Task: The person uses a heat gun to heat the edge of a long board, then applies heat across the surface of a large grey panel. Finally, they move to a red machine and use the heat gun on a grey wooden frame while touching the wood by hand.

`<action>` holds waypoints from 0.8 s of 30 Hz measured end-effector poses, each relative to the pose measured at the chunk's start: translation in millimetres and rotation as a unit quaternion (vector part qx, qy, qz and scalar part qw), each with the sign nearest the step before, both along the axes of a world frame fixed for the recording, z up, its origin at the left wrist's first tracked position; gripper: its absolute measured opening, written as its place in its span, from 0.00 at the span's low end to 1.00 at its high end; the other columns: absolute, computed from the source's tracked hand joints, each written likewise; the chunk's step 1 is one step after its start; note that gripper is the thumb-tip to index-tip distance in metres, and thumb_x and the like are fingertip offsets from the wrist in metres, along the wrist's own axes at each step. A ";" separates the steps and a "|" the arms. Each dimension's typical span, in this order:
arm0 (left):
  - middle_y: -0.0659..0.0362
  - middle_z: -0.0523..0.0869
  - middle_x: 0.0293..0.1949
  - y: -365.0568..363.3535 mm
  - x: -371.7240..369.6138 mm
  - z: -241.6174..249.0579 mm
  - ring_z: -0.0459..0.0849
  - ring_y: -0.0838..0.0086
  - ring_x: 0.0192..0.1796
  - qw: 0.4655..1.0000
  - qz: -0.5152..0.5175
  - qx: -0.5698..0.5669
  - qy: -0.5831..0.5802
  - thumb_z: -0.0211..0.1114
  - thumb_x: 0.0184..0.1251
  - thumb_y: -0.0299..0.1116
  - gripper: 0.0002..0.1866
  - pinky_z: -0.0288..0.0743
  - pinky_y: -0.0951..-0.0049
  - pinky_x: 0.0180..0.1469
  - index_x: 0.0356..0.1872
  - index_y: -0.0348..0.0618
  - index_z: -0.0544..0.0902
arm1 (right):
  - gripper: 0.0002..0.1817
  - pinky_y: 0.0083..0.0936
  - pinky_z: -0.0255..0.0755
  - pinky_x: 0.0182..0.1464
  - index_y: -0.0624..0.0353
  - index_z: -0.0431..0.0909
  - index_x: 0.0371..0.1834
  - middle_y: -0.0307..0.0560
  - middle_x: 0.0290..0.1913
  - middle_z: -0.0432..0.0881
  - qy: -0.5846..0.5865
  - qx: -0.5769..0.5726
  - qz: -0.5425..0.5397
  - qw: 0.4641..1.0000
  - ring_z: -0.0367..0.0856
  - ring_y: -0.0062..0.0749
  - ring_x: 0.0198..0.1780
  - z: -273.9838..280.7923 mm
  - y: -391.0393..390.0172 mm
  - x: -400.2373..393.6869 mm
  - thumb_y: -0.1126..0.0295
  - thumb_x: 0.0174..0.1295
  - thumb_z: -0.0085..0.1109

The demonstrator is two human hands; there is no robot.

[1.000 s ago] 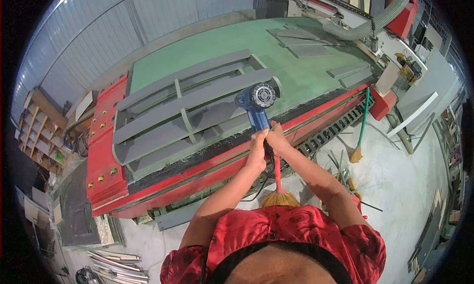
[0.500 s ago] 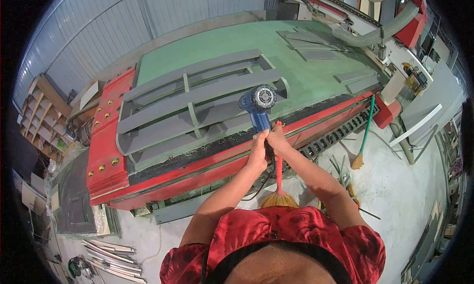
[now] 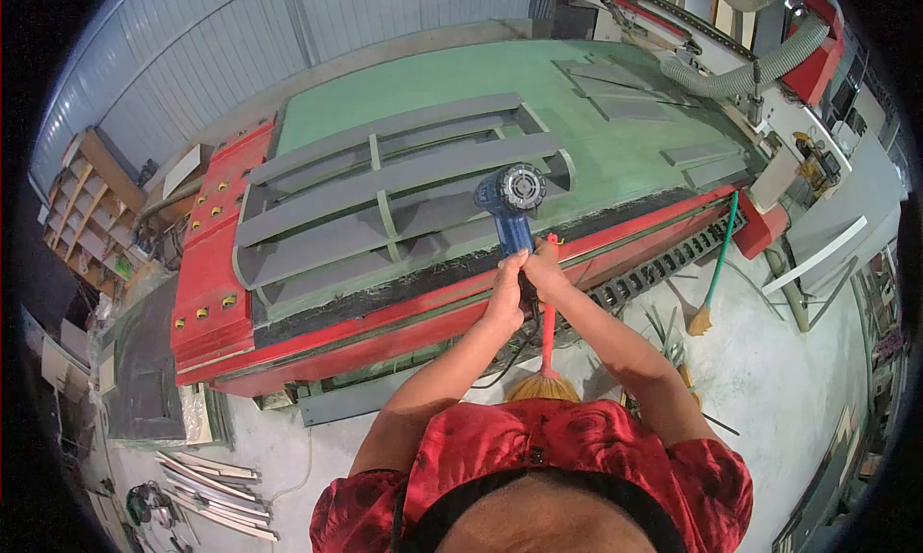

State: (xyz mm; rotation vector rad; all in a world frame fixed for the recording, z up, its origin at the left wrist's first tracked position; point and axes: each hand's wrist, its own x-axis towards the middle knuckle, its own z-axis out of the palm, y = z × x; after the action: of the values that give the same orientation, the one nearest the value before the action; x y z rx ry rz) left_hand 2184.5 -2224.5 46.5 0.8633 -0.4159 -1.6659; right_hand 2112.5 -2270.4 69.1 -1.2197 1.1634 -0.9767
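Observation:
A blue heat gun [image 3: 514, 216] is held out in front of me, its round vented back end facing up at me. My right hand [image 3: 545, 270] is closed round the lower end of its handle. From the other side, my left hand [image 3: 508, 289] is closed against the same handle, touching the right. Its dark cord hangs below my hands. Beyond the gun lies a grey slatted frame [image 3: 404, 180] with rounded ends and crosspieces, flat on the green bed [image 3: 423, 77] of a large red machine.
A red-handled broom [image 3: 548, 346] stands between me and the machine's red side rail [image 3: 423, 320]. Grey offcuts [image 3: 625, 87] lie on the far right of the bed. A green-handled broom [image 3: 716, 255] leans at the right. Several long strips [image 3: 216, 495] lie on the floor.
The view has shifted slightly, so the machine and frame appear a little further right. Both hands keep their hold on the heat gun, which stays at about the same place before me.

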 end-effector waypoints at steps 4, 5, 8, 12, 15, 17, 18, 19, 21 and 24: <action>0.64 0.79 0.29 1.5 13.8 -5.4 0.80 0.74 0.32 1.000 0.005 -0.012 0.018 0.59 0.51 0.62 0.25 0.75 0.65 0.30 0.36 0.51 0.75 | 0.15 0.27 0.69 0.29 0.68 0.72 0.34 0.46 0.27 0.77 -0.033 0.009 0.030 0.999 0.75 0.27 0.27 -3.0 -0.2 13.6 0.73 0.43 0.63; 0.64 0.77 0.31 4.1 17.7 -5.6 0.80 0.75 0.32 0.999 0.020 -0.028 0.035 0.61 0.51 0.58 0.24 0.75 0.68 0.26 0.39 0.52 0.72 | 0.15 0.26 0.69 0.28 0.68 0.72 0.34 0.45 0.26 0.77 -0.034 0.000 0.052 0.998 0.75 0.27 0.26 -1.6 1.4 18.6 0.73 0.44 0.63; 0.64 0.76 0.33 11.1 31.0 -0.5 0.80 0.75 0.32 0.996 0.066 -0.043 0.048 0.62 0.51 0.55 0.24 0.75 0.70 0.21 0.42 0.52 0.69 | 0.15 0.25 0.69 0.28 0.68 0.72 0.34 0.45 0.26 0.77 -0.052 0.000 0.079 0.996 0.74 0.26 0.26 -9.6 -1.3 38.8 0.74 0.43 0.64; 0.63 0.75 0.36 19.7 55.3 -3.4 0.78 0.74 0.38 0.993 0.087 -0.057 0.050 0.63 0.52 0.52 0.24 0.75 0.69 0.33 0.44 0.49 0.69 | 0.18 0.25 0.69 0.27 0.68 0.72 0.35 0.44 0.26 0.77 -0.072 0.016 0.123 0.990 0.74 0.25 0.25 2.9 7.9 61.6 0.76 0.39 0.67; 0.62 0.74 0.40 21.5 66.6 -7.4 0.75 0.74 0.45 0.988 0.133 -0.057 0.054 0.63 0.53 0.49 0.24 0.71 0.69 0.46 0.46 0.47 0.69 | 0.17 0.26 0.69 0.27 0.67 0.72 0.33 0.43 0.25 0.77 -0.065 0.016 0.130 0.989 0.74 0.26 0.24 -1.8 7.4 75.9 0.76 0.39 0.67; 0.62 0.74 0.42 20.3 72.2 -14.2 0.74 0.74 0.48 0.986 0.141 -0.057 0.067 0.63 0.54 0.48 0.24 0.68 0.69 0.51 0.46 0.46 0.69 | 0.17 0.26 0.69 0.27 0.67 0.73 0.33 0.43 0.25 0.76 -0.066 0.029 0.135 0.988 0.74 0.26 0.25 -3.1 7.6 82.1 0.76 0.39 0.67; 0.61 0.74 0.43 20.8 73.7 -15.0 0.73 0.74 0.49 0.985 0.146 -0.056 0.066 0.63 0.54 0.48 0.24 0.67 0.69 0.52 0.46 0.46 0.69 | 0.17 0.26 0.69 0.27 0.66 0.73 0.32 0.43 0.25 0.76 -0.069 0.043 0.138 0.987 0.74 0.26 0.25 -3.2 7.9 84.2 0.76 0.38 0.68; 0.61 0.73 0.44 21.8 75.1 -15.7 0.73 0.74 0.49 0.985 0.151 -0.055 0.065 0.63 0.54 0.47 0.24 0.67 0.69 0.53 0.47 0.45 0.69 | 0.17 0.26 0.69 0.27 0.66 0.73 0.32 0.43 0.25 0.76 -0.068 0.043 0.139 0.987 0.74 0.26 0.25 -3.4 8.8 85.8 0.76 0.38 0.68; 0.62 0.73 0.44 23.0 76.7 -16.4 0.73 0.74 0.49 0.984 0.150 -0.056 0.071 0.63 0.55 0.47 0.23 0.67 0.69 0.53 0.46 0.45 0.69 | 0.16 0.25 0.69 0.27 0.65 0.73 0.31 0.43 0.25 0.76 -0.067 0.024 0.134 0.988 0.74 0.25 0.25 -4.1 10.4 87.2 0.76 0.38 0.67; 0.62 0.73 0.44 25.5 79.4 -13.5 0.73 0.74 0.49 0.985 0.142 -0.060 0.075 0.63 0.55 0.47 0.23 0.67 0.69 0.53 0.46 0.45 0.70 | 0.16 0.25 0.69 0.28 0.65 0.73 0.32 0.43 0.25 0.77 -0.072 0.032 0.145 0.986 0.74 0.26 0.25 -6.5 9.2 88.7 0.76 0.39 0.67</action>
State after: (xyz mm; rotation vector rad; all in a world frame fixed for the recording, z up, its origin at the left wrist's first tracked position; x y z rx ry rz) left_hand 2263.9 -2199.0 33.0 0.6688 -0.2718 -1.4151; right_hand 2201.3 -2261.2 62.6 -1.2061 0.8694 -0.7885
